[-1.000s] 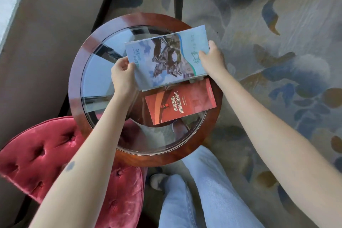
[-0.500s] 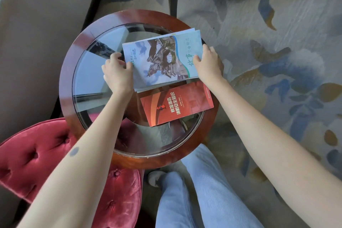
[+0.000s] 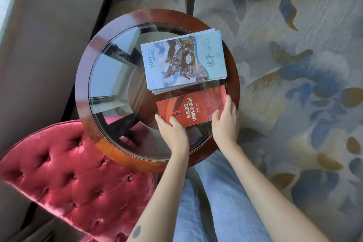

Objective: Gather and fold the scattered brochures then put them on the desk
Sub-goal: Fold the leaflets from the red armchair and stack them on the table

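Seen from the head camera, the red brochure (image 3: pixel 191 107) lies flat on the glass of the round table (image 3: pixel 84 76), directly ahead of both hands at their 12 o'clock. Its long axis runs from about 8 o'clock to 2 o'clock. The left hand (image 3: pixel 172 131) pinches the near-left corner, with the thumb on the printed face and a finger curled at the edge beside it. The right hand (image 3: pixel 225 122) takes the opposite short end, its thumb on top and its fingers laid along that edge. Each hand is therefore equally close to its own end, and neither needs to reach across. The lift probably depends on both ends rising together, so that the sheet stays level. At 12 o'clock from it, just apart, rests the blue brochure (image 3: pixel 183 63) on a few more sheets, its far-right corner over the wooden rim. A red tufted seat (image 3: pixel 68 173) sits at 8 o'clock from the table.

Half a second ago both hands held the blue brochure by its short ends. Now it lies released, and the hands have dropped back to the red one.
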The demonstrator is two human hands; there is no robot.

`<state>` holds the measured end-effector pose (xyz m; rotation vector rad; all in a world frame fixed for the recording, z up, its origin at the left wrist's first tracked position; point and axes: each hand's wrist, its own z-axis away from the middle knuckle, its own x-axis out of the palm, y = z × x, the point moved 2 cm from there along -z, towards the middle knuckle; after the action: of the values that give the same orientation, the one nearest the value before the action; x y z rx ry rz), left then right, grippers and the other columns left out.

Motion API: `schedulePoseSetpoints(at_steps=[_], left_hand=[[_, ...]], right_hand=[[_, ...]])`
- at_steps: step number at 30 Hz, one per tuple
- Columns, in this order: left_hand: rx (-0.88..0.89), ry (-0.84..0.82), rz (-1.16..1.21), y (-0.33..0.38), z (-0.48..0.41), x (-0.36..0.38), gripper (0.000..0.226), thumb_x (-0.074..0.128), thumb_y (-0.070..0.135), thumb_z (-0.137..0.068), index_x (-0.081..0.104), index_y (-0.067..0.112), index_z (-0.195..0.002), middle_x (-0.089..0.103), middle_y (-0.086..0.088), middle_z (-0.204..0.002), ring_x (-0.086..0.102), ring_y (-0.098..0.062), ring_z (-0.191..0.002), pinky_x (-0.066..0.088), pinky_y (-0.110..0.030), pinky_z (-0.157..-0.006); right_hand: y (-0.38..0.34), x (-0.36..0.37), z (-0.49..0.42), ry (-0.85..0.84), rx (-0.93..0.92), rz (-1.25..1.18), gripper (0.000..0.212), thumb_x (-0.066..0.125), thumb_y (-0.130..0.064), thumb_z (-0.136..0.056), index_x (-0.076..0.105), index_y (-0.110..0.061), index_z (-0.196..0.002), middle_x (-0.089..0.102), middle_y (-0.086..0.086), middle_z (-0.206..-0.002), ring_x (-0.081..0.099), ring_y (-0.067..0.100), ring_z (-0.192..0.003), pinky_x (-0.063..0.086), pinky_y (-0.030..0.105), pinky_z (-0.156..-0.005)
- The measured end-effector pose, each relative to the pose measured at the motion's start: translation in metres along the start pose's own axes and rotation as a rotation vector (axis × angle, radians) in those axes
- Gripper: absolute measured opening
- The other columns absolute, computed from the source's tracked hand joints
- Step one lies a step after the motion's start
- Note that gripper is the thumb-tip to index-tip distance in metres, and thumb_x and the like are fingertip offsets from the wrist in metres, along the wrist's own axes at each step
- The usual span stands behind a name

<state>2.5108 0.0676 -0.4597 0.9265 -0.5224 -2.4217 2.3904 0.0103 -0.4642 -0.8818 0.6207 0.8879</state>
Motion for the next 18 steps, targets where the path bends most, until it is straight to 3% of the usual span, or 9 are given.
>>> schedulePoseSetpoints(at_steps=[4, 7, 11, 14, 18], left_hand=[[-0.02, 0.063, -0.063, 0.001, -0.011, -0.014, 0.046, 0.047, 0.016, -0.091, 0.042, 0.008, -0.136, 0.056, -0.01, -0.127, 0.05, -0.027, -0.12, 0.038, -0.045, -0.105], [0.022, 0.021, -0.151, 0.0, -0.017, -0.027, 0.03, 0.054, 0.017, -0.087, 0.062, 0.01, -0.116, 0.066, -0.006, -0.109, 0.058, -0.025, -0.108, 0.045, -0.042, -0.098], [0.206, -0.008, -0.165, 0.014, -0.015, -0.046, 0.014, 0.058, 0.011, -0.085, 0.068, 0.007, -0.094, 0.067, -0.008, -0.095, 0.059, -0.011, -0.083, 0.045, -0.028, -0.082], [0.368, -0.023, -0.11, 0.038, -0.011, -0.057, 0.005, 0.06, 0.011, -0.087, 0.065, 0.011, -0.087, 0.06, 0.003, -0.092, 0.058, -0.019, -0.094, 0.046, -0.03, -0.087], [0.506, 0.011, -0.045, 0.084, -0.023, -0.056, 0.004, 0.06, 0.014, -0.089, 0.061, 0.018, -0.088, 0.055, 0.006, -0.092, 0.057, -0.014, -0.089, 0.045, -0.022, -0.084]], right_hand=[[0.004, -0.007, -0.006, 0.043, 0.166, -0.093, 0.052, 0.051, -0.017, -0.091, 0.035, -0.01, -0.14, 0.054, 0.013, -0.131, 0.049, 0.032, -0.121, 0.035, 0.047, -0.106], [0.012, -0.018, -0.013, -0.018, 0.2, -0.163, 0.035, 0.058, -0.015, -0.087, 0.056, -0.012, -0.122, 0.068, 0.01, -0.109, 0.061, 0.031, -0.102, 0.047, 0.042, -0.091], [0.018, -0.038, -0.025, -0.067, 0.185, -0.32, 0.015, 0.064, -0.013, -0.084, 0.064, -0.008, -0.098, 0.058, -0.002, -0.074, 0.057, 0.023, -0.077, 0.041, 0.027, -0.067], [0.009, -0.061, -0.033, 0.009, -0.006, -0.313, 0.007, 0.064, -0.015, -0.084, 0.065, -0.012, -0.09, 0.053, 0.001, -0.079, 0.052, 0.017, -0.079, 0.037, 0.026, -0.072], [-0.021, -0.077, -0.059, 0.072, -0.118, -0.379, 0.01, 0.063, -0.018, -0.085, 0.065, -0.016, -0.094, 0.056, -0.001, -0.095, 0.054, 0.011, -0.088, 0.039, 0.021, -0.081]])
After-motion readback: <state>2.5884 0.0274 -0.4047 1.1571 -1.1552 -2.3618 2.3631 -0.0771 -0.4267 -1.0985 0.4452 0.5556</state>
